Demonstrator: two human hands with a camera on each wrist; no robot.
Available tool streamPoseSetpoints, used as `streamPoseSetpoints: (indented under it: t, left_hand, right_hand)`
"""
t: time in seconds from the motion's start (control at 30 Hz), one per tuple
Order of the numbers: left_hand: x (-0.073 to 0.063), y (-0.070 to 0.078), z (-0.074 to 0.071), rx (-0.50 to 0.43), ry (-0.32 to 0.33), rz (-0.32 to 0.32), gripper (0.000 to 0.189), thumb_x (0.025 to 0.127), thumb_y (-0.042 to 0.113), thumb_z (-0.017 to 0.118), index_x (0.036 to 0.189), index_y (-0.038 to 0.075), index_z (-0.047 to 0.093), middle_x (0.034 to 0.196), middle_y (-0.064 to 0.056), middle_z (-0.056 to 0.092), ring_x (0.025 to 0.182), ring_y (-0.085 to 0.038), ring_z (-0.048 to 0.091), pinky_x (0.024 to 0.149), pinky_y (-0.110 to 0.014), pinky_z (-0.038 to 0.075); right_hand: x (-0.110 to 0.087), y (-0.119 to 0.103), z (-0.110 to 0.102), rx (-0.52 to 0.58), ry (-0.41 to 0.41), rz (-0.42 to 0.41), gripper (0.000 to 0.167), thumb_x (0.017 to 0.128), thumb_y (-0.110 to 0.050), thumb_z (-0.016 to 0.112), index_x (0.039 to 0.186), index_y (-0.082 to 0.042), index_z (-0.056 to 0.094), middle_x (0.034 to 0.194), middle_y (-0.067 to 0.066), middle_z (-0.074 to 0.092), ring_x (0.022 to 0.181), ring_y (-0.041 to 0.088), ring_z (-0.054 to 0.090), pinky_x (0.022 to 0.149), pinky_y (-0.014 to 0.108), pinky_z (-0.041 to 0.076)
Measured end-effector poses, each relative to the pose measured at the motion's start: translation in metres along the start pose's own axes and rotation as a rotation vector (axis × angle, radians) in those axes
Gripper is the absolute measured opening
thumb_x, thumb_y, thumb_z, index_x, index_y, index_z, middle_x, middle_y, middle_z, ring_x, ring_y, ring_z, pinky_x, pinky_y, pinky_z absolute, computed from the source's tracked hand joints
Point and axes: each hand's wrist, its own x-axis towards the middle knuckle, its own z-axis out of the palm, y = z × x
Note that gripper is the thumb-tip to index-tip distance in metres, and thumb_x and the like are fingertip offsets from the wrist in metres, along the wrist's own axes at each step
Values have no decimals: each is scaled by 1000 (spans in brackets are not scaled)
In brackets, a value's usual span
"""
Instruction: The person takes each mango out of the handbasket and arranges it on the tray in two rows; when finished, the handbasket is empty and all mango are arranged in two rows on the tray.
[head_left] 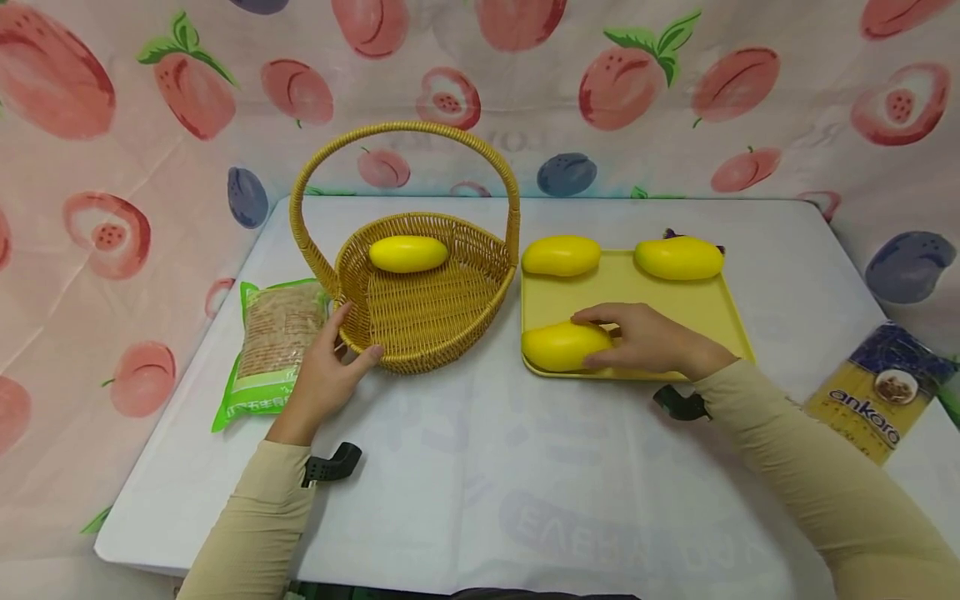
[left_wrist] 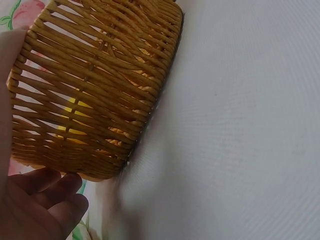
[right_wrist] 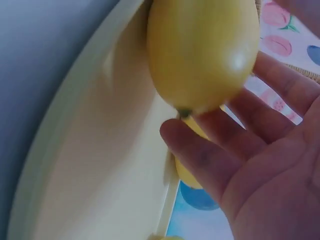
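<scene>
My right hand (head_left: 645, 337) grips the stem end of a yellow mango (head_left: 564, 346) at the near left corner of the yellow tray (head_left: 637, 312). In the right wrist view, the fingers lie along the mango (right_wrist: 202, 55). Two more mangoes, one left (head_left: 561, 256) and one right (head_left: 678, 258), lie along the tray's far edge. A wicker basket (head_left: 427, 312) with a tall hoop handle stands left of the tray, holding one mango (head_left: 408, 253). My left hand (head_left: 326, 375) holds the basket's near left rim, with fingers against the woven wall (left_wrist: 95, 85) in the left wrist view.
A green-edged bag of brown food (head_left: 273, 346) lies left of the basket, close to my left hand. At the right table edge is a blue and yellow "ankara" packet (head_left: 873, 396). Part of a dark object shows behind the tray's far right corner. A fruit-print cloth (head_left: 502, 92) hangs behind.
</scene>
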Motion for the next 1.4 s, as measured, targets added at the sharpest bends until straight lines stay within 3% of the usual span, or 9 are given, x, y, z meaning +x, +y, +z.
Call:
streamPoseSetpoints:
  t: [0.37,0.6,0.83,0.93,1.13,1.4]
  left_hand:
    - [0,0,0,-8,-1,2,85,97,29,68,160,5,17,158,-27,26,140,-45,34,115,-55,31]
    - [0,0,0,-14,-2,0,85,97,30,68,160,6,17,158,-26,26,140,-45,34,115,-55,31]
    - [0,0,0,-11,0,8,85,97,28,68,160,4,17,157,-27,27,140,-45,35,115,-55,31]
    - [0,0,0,-10,-3,7,85,97,30,68,160,4,17,158,-26,27,140,-44,35,115,-55,31]
    - [0,0,0,-8,-3,0,85,97,32,68,160,6,17,158,-26,27,140,-44,35,115,-54,31]
    - [-1,-1,0,-4,0,3,85,97,32,68,160,6,17,158,-26,27,140,-44,35,114,-54,32]
  right_hand:
    - [6,1,12,-27,58,-26,61,87,-36,80,137,-7,60,139,9,58,127,31,51,107,54,43]
    - [5,0,14,-43,74,-53,56,88,-35,79,134,-8,62,133,7,62,117,27,56,103,52,45]
    - [4,-2,8,-84,37,-50,59,89,-33,77,138,-6,59,139,10,58,125,31,53,107,53,43]
    - [4,-2,3,-49,31,-44,65,90,-35,77,142,-5,55,145,11,53,131,33,48,107,55,42]
    - [6,-8,-14,25,63,-57,68,89,-32,79,144,-2,51,147,13,51,131,36,48,106,58,41]
    - [20,-32,-26,-23,109,-111,64,89,-33,78,143,-7,55,144,8,54,128,33,50,105,56,44]
